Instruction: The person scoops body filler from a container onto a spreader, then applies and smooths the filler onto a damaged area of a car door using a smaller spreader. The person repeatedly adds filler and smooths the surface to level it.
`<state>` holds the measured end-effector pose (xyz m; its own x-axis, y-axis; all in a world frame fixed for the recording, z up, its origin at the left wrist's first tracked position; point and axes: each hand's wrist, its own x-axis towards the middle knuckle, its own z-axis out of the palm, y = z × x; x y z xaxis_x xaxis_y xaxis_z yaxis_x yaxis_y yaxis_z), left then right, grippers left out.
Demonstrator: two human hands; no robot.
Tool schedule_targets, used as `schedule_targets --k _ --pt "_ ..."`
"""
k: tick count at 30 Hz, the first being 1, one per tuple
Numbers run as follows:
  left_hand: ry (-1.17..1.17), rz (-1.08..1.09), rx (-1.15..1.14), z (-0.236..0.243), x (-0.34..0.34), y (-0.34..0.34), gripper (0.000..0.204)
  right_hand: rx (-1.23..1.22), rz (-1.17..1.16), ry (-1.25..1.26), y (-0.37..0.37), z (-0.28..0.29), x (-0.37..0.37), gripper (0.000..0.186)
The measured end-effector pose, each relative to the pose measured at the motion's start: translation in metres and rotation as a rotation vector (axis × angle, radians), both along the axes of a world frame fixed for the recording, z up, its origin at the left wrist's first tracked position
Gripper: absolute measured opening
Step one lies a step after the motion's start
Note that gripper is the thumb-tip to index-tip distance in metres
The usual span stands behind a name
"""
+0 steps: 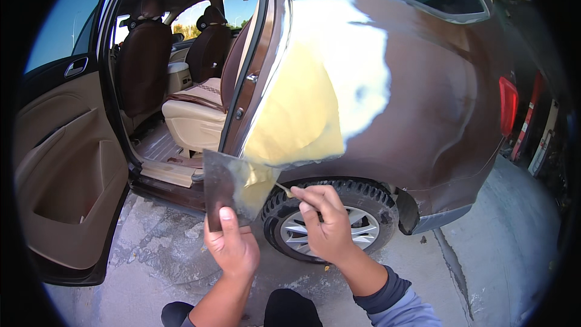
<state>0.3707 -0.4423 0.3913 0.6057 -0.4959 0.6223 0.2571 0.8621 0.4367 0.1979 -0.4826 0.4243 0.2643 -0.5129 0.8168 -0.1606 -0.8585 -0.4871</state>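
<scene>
My left hand (pixel 235 247) grips a flat dark mixing board (pixel 219 184) by its lower edge, thumb on its face. A mound of yellow body filler (pixel 257 180) lies on the board's right part. My right hand (pixel 327 221) pinches a putty spreader (pixel 282 189), seen nearly edge-on, its tip beside the board's right edge. Ahead is the brown car's rear quarter panel (pixel 423 91). A broad coat of yellow filler (pixel 296 106) covers its part beside the door opening, with a bare whitish sanded area (pixel 363 54) around the top and right.
The rear door (pixel 66 163) stands open on the left, showing beige and brown seats (pixel 192 118). Below the panel is the rear wheel (pixel 357 230). A red tail light (pixel 508 108) is at the right. My knee (pixel 292 309) is over the concrete floor (pixel 157 254).
</scene>
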Motion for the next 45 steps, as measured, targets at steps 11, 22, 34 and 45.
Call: schedule_targets --k 11,22,34,45 --pt "0.641 -0.701 0.290 -0.101 0.100 -0.031 0.051 -1.191 -0.606 0.904 -0.136 0.227 -0.015 0.054" --pt "0.695 -0.751 0.279 -0.127 0.120 -0.065 0.055 -1.277 -0.597 1.252 -0.168 0.304 0.014 0.060" --pt "0.703 -0.730 0.273 -0.128 0.125 -0.068 0.055 -1.275 -0.498 1.243 -0.180 0.306 0.027 0.044" --pt "0.706 -0.711 0.280 -0.133 0.130 -0.075 0.056 -1.081 -0.538 1.224 -0.177 0.295 0.025 0.046"
